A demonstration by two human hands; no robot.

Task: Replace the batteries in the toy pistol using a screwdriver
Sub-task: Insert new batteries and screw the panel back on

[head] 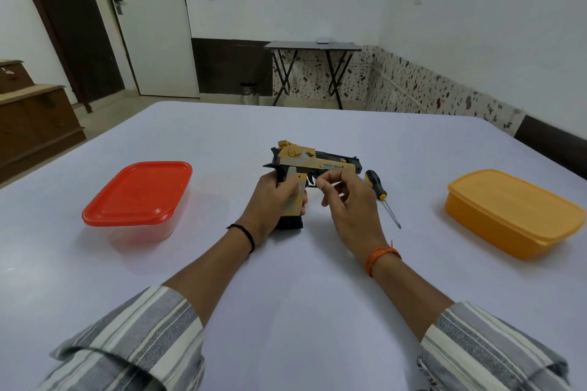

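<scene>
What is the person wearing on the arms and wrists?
Both sleeves, left and right, are grey and cream striped and pushed up the forearms. The left wrist has a thin black band; the right wrist has orange thread.

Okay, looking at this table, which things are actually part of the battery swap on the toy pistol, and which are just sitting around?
Part of the job:
- toy pistol, gripped by the left hand
- right hand, fingers pinched near the trigger
- screwdriver, lying on the table

Just there for now:
- red-lidded container, closed
- orange container, closed
- folding table by the wall
</scene>
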